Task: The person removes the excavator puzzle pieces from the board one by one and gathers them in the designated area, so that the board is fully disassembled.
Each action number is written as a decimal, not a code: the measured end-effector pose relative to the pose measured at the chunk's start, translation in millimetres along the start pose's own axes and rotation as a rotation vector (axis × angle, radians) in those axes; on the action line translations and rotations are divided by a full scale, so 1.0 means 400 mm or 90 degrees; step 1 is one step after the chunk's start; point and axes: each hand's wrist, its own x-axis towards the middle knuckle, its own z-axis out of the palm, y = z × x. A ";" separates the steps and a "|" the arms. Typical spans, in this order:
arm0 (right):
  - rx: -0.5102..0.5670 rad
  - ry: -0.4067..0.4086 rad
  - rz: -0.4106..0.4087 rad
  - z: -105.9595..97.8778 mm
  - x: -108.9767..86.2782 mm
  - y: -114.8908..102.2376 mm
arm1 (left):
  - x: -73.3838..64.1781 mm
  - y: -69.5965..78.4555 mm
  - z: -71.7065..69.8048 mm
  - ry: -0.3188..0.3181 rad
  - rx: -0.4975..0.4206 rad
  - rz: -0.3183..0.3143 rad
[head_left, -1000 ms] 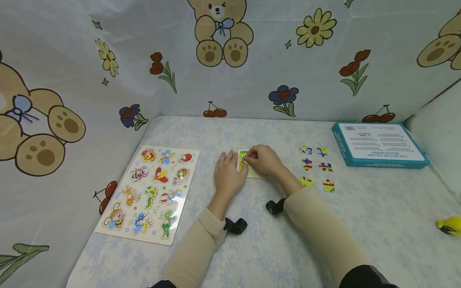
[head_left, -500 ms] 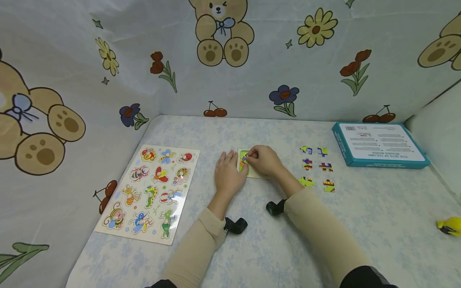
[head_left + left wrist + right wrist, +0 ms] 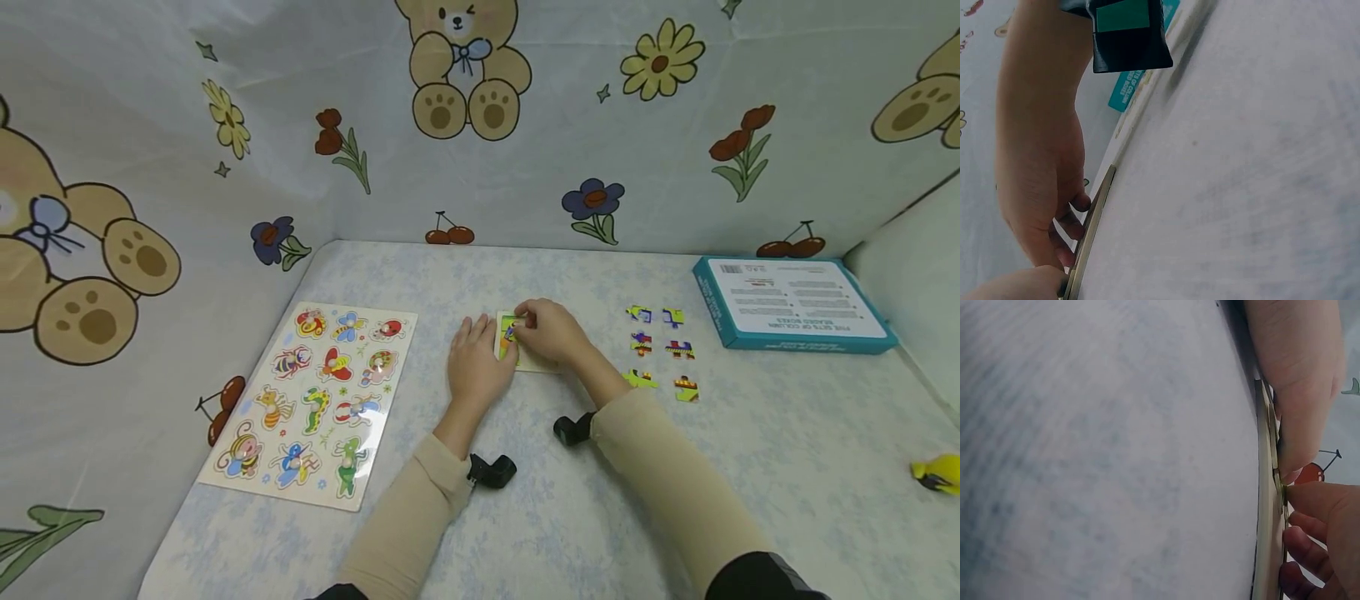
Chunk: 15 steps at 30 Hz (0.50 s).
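Between the two hands lies a small puzzle board (image 3: 534, 363), partly assembled with bright green, yellow and orange pieces at its left. My left hand (image 3: 478, 367) rests flat at the board's left edge, fingers straight, with the thumb against the border. Thumb and fingertips of my right hand (image 3: 555, 333) pinch a small puzzle piece (image 3: 1283, 492) right at the board's surface. Much of the board is hidden beneath the right hand. In the left wrist view, the right hand (image 3: 1041, 175) reaches over the thin board edge (image 3: 1090, 234).
Several loose puzzle pieces (image 3: 679, 350) lie in two columns on the right. Behind them sits a teal box (image 3: 795, 304). A white board with insect pictures (image 3: 311, 400) lies at left. A yellow toy (image 3: 937, 474) is at the far right edge. A patterned cloth (image 3: 525, 183) stands behind.
My right hand's fingers have shifted slightly on the board, a little away from me, with the pinched piece. The left hand stays in place, and the loose pieces have not moved.
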 end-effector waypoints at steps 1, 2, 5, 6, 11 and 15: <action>-0.001 -0.001 -0.001 0.000 0.000 0.000 | 0.000 -0.001 0.001 -0.001 0.001 -0.001; 0.000 -0.003 -0.001 0.000 0.001 0.000 | 0.001 -0.001 0.002 -0.002 0.001 0.000; 0.005 -0.003 0.003 0.003 0.001 0.001 | 0.002 -0.003 0.005 0.000 0.002 0.002; 0.005 -0.002 0.005 0.004 0.000 0.002 | 0.002 -0.004 0.007 -0.001 0.004 0.003; 0.001 0.008 0.007 0.008 -0.004 0.007 | 0.002 -0.005 0.011 -0.004 0.003 0.004; -0.004 0.013 -0.003 0.008 -0.007 0.007 | 0.002 -0.004 0.009 -0.004 0.003 0.003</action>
